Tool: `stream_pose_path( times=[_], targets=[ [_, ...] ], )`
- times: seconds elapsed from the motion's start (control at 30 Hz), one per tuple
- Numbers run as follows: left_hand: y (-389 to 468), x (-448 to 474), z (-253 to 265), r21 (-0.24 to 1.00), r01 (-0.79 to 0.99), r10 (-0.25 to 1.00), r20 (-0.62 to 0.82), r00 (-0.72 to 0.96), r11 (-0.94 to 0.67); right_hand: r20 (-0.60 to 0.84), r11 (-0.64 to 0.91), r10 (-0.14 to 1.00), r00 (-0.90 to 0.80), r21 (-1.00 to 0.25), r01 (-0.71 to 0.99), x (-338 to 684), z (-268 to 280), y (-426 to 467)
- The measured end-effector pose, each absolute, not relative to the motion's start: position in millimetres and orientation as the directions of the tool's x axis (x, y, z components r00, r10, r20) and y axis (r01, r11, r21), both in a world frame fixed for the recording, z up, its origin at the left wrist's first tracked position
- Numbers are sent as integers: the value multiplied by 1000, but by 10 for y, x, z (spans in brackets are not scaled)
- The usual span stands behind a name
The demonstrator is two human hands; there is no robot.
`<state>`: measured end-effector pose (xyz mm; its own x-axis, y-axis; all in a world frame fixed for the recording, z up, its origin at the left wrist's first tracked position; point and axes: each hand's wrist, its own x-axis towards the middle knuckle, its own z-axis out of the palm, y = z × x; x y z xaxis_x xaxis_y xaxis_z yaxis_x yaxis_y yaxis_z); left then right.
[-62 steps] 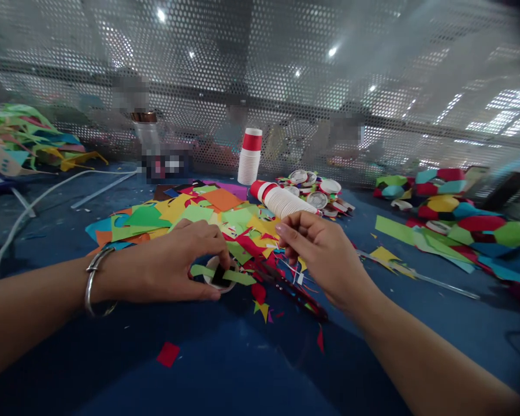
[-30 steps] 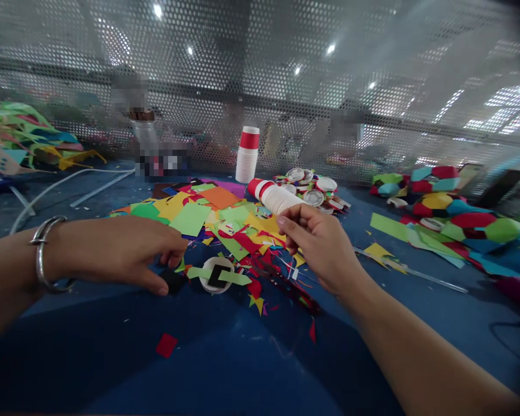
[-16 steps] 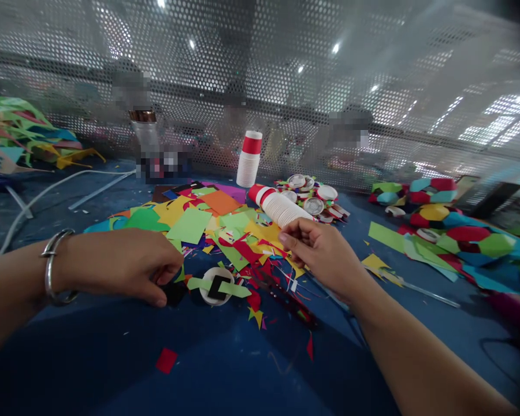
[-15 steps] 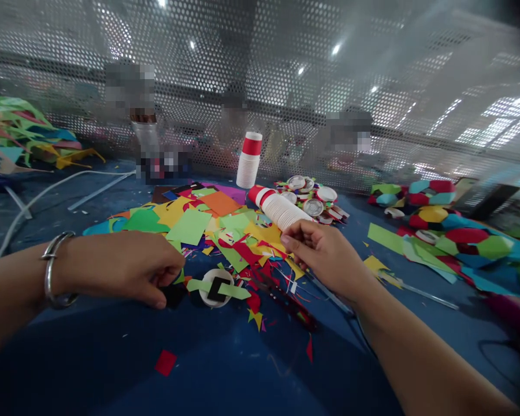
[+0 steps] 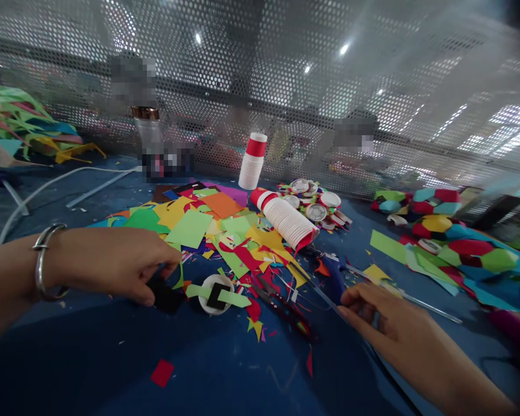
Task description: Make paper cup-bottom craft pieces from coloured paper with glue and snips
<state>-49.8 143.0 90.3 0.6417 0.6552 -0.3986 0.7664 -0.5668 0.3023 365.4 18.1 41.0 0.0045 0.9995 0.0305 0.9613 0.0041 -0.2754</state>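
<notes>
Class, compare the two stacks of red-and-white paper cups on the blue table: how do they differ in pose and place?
The far cup stack stands upright by the mesh screen; the near cup stack lies on its side. The far one rests on bare blue table; the near one lies against the paper scraps. Both have ribbed white walls and red bands.

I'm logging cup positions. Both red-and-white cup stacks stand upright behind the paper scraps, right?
Not quite. In the head view only the far cup stack stands upright; the nearer cup stack lies on its side, across the paper scraps.
</notes>
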Motion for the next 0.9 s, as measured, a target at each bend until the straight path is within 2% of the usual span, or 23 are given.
stream_pose_path(
  times=[0.17,0.3,0.57,0.8,0.9],
  targets=[
    [1476,-521,938,237,788,668,-426,610,-569,64,41,998,-23,-288,957,3735,343,116],
    [1561,-558,901,157,787,717,-338,610,-596,122,63,992,-28,-291,955,3698,316,103],
    [1585,-382,799,204,759,745,-153,649,-619,209,57,978,3,-280,958,3715,266,82],
    [1568,-273,720,162,726,737,8,676,-668,239,55,971,15,-282,958,3721,247,152],
    [1569,-263,663,158,709,721,33,692,-688,226,61,974,2,-273,960,3736,245,222]
  ],
)
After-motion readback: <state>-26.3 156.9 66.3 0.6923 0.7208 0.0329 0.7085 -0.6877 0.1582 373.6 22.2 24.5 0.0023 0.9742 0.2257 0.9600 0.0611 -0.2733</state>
